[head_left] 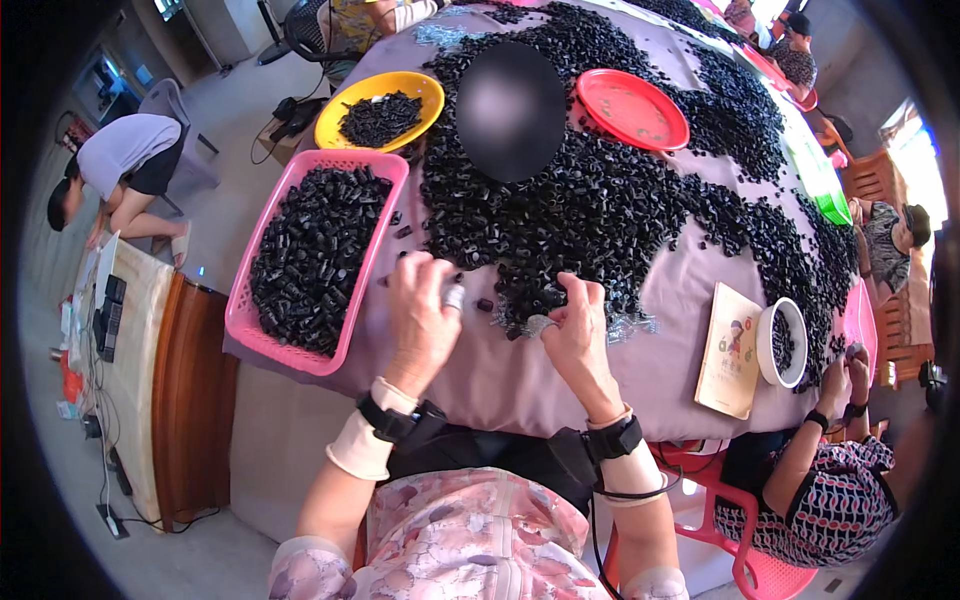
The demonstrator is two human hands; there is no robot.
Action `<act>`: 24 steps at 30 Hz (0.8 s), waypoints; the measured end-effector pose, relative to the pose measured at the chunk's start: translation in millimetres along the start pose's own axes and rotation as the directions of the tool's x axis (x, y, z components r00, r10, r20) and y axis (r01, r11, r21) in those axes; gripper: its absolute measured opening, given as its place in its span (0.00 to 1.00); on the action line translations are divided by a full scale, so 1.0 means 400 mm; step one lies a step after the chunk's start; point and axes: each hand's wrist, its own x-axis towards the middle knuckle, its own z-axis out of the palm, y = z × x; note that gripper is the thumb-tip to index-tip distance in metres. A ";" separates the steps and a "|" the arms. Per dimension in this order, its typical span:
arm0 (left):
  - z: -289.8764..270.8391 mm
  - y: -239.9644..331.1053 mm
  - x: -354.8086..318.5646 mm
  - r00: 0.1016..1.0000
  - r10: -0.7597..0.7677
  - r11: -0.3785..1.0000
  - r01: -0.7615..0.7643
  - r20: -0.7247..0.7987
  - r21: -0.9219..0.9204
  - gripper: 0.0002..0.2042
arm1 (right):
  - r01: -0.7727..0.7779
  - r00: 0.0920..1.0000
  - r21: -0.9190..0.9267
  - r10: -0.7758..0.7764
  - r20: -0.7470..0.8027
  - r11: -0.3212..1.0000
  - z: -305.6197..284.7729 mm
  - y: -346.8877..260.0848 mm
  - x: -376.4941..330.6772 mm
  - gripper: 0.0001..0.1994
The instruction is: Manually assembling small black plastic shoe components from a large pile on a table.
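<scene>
My left hand (425,315) rests on the lilac-covered table (500,380) at the near edge of a big heap of small black plastic parts (600,190), fingers curled around a small part, a pale tape band on one finger. My right hand (575,330) is close beside it, fingertips pinched on a small metallic piece at the heap's edge. A few loose black parts lie between the two hands. Both wrists carry black strapped devices over pale cuffs.
A pink basket (300,355) full of black parts sits left of my hands. Behind it are a yellow plate (330,115) with parts and a red plate (630,105). A white bowl (770,345) and booklet (728,350) lie right. Another person's hands (840,375) work at right.
</scene>
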 end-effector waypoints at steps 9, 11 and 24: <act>0.025 -0.052 -0.079 0.972 0.031 1.000 -0.029 0.231 -0.010 0.41 | -0.214 0.974 -0.378 0.227 -0.011 0.901 -0.213 0.134 -0.036 0.34; 0.043 -0.018 -0.081 0.952 0.068 0.996 -0.048 0.299 -0.073 0.43 | -0.260 0.957 -0.328 0.288 0.037 0.908 -0.209 0.139 -0.031 0.36; 0.103 0.050 -0.033 0.872 0.183 0.983 -0.147 0.455 -0.114 0.50 | -0.076 0.980 -0.274 0.122 0.155 0.959 -0.064 0.033 0.014 0.29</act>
